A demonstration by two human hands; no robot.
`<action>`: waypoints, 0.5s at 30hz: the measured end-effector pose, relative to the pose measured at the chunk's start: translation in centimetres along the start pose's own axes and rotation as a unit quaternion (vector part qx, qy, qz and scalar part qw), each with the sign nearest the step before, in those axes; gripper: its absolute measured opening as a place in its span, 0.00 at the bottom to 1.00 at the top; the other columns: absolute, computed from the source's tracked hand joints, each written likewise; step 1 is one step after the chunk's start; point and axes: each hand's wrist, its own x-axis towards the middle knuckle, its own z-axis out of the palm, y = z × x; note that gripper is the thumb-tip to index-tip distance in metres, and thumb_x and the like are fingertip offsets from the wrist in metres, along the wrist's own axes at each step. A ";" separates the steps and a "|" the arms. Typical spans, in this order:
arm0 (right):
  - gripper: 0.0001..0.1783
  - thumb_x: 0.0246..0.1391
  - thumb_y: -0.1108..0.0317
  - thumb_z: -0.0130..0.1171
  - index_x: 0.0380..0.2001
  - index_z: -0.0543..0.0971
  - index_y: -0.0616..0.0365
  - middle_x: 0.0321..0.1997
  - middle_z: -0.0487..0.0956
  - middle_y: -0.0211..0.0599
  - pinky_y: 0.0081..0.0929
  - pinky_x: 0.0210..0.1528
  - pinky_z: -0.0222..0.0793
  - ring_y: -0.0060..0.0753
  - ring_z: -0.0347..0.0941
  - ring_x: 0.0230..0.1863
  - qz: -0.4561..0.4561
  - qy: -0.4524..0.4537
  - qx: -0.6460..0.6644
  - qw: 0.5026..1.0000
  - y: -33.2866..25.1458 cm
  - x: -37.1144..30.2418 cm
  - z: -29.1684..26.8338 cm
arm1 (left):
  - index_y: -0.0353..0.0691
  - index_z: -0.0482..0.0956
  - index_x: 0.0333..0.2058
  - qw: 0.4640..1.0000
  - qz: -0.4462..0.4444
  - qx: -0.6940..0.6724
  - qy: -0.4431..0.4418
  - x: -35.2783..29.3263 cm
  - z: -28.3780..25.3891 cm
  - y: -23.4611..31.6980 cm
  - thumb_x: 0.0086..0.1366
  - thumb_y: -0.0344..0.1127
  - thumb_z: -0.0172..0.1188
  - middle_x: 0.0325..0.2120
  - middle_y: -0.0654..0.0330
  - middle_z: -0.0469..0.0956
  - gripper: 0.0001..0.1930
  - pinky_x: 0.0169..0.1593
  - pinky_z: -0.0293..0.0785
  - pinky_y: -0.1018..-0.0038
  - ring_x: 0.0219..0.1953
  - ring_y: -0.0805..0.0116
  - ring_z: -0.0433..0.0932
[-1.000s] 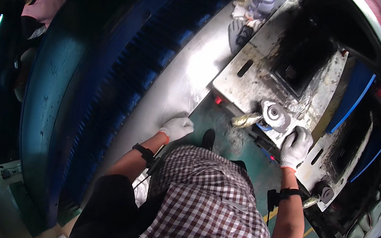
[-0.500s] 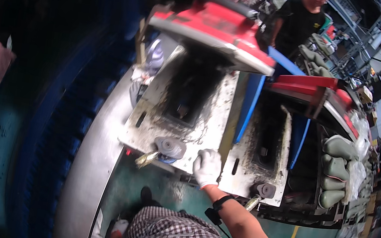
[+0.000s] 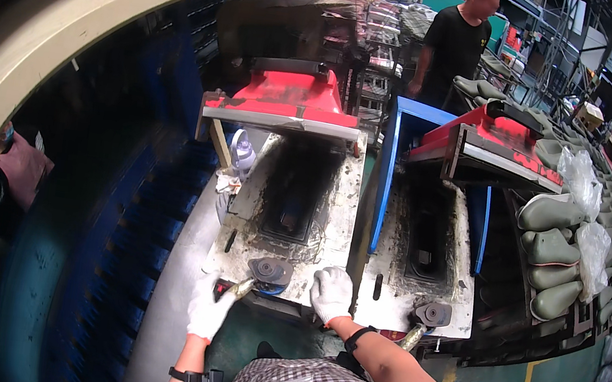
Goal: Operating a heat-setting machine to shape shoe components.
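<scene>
My left hand, in a white glove, is at the left front corner of a stained white plate. Its thumb stands apart from the fingers, close to a tape-wrapped handle. My right hand, gloved too, rests on the right front corner of that plate with the fingers bent over its edge. A grey metal latch sits at the front between the hands. Behind them a dark rectangular recess lies in the plate, beneath a raised red lid.
To the right stands a second white plate with its own red lid and blue frame. Grey-green boot-shaped pieces are stacked beyond it. A metal surface runs along the left. A person stands behind; another is far left.
My left hand has risen from beside my apron to the plate's left front corner. The right hand stays at the right corner. The view has turned, so the lids appear lower.
</scene>
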 end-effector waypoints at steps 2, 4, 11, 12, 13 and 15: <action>0.07 0.52 0.69 0.64 0.35 0.79 0.50 0.40 0.79 0.41 0.48 0.54 0.72 0.52 0.76 0.49 0.002 0.007 -0.004 1.000 0.2 -0.2 0.3 | 0.37 0.77 0.60 0.993 0.038 0.038 -0.108 2.1 1.0 0.9 0.63 0.50 0.69 0.55 0.42 0.81 0.32 0.61 0.75 0.56 0.58 0.44 0.79; 0.07 0.51 0.70 0.65 0.34 0.79 0.50 0.37 0.79 0.40 0.48 0.53 0.73 0.51 0.77 0.46 0.005 0.006 -0.002 1.000 0.0 0.0 0.1 | 0.39 0.79 0.56 0.964 0.010 0.090 -0.252 4.0 2.3 1.2 0.63 0.57 0.65 0.47 0.41 0.84 0.31 0.55 0.78 0.54 0.52 0.42 0.83; 0.09 0.52 0.71 0.64 0.37 0.78 0.49 0.38 0.80 0.38 0.47 0.50 0.72 0.48 0.77 0.45 -0.004 0.018 -0.012 1.000 0.1 -0.1 -0.1 | 0.39 0.81 0.48 0.941 0.050 0.105 -0.317 6.6 4.2 1.3 0.65 0.53 0.57 0.41 0.40 0.86 0.24 0.52 0.79 0.51 0.46 0.38 0.84; 0.09 0.52 0.71 0.64 0.37 0.78 0.49 0.38 0.80 0.38 0.47 0.50 0.72 0.48 0.77 0.45 -0.002 0.025 -0.014 1.000 -0.1 -0.1 -0.3 | 0.39 0.81 0.48 0.941 0.057 0.107 -0.317 6.8 4.1 1.5 0.65 0.53 0.57 0.41 0.40 0.86 0.24 0.52 0.79 0.51 0.46 0.38 0.84; 0.09 0.53 0.71 0.64 0.37 0.78 0.49 0.38 0.80 0.38 0.47 0.50 0.72 0.48 0.77 0.46 0.002 0.020 -0.019 1.000 -0.1 0.0 -0.3 | 0.38 0.81 0.48 0.932 0.060 0.125 -0.334 7.3 4.3 1.7 0.65 0.53 0.57 0.41 0.39 0.85 0.24 0.53 0.79 0.51 0.47 0.38 0.84; 0.08 0.53 0.70 0.64 0.37 0.79 0.50 0.39 0.80 0.38 0.47 0.51 0.73 0.48 0.77 0.48 0.009 0.013 -0.021 1.000 -0.1 0.0 -0.2 | 0.35 0.81 0.47 0.923 0.054 0.118 -0.363 8.1 4.9 1.3 0.64 0.54 0.57 0.43 0.37 0.85 0.26 0.55 0.77 0.52 0.50 0.37 0.83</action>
